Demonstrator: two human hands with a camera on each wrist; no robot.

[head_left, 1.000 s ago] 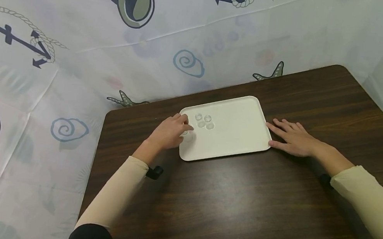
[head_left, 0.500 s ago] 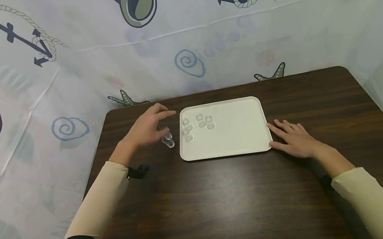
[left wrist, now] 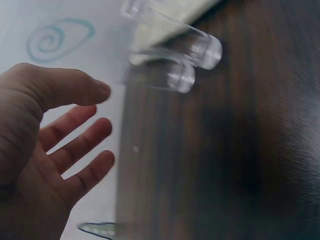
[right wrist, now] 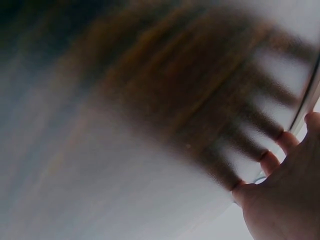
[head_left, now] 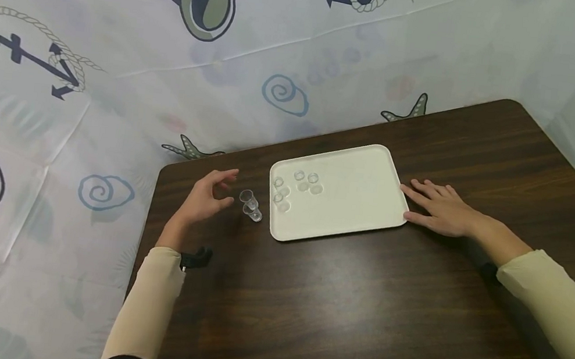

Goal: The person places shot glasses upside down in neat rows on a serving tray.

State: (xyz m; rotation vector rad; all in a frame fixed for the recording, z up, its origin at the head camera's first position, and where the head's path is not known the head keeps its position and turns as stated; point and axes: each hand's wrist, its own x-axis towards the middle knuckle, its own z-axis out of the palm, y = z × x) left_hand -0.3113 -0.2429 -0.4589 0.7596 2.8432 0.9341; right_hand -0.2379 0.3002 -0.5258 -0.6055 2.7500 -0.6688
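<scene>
My left hand [head_left: 203, 199] hovers left of two small clear shot glasses, its thumb and fingers apart with nothing between them. One glass [head_left: 247, 196] stands close behind the other glass [head_left: 252, 213], both on the table beside the tray's left edge. In the left wrist view these clear glasses [left wrist: 182, 77] show past my fingertips. A white rectangular tray [head_left: 351, 192] carries several more clear glasses [head_left: 313, 179] in two pairs at its left end. My right hand [head_left: 442, 210] rests with fingers spread, thumb and a fingertip touching the tray's right edge.
The dark wood-grain table [head_left: 338, 302] reaches back to a patterned wall sheet [head_left: 350, 81]. Its left edge lies just beyond my left hand. Light glares off the tabletop in front of the tray.
My left hand has moved left, from the glasses at the tray's left end to beyond the two glasses on the table, which now show uncovered. The right hand has stayed at the tray.
</scene>
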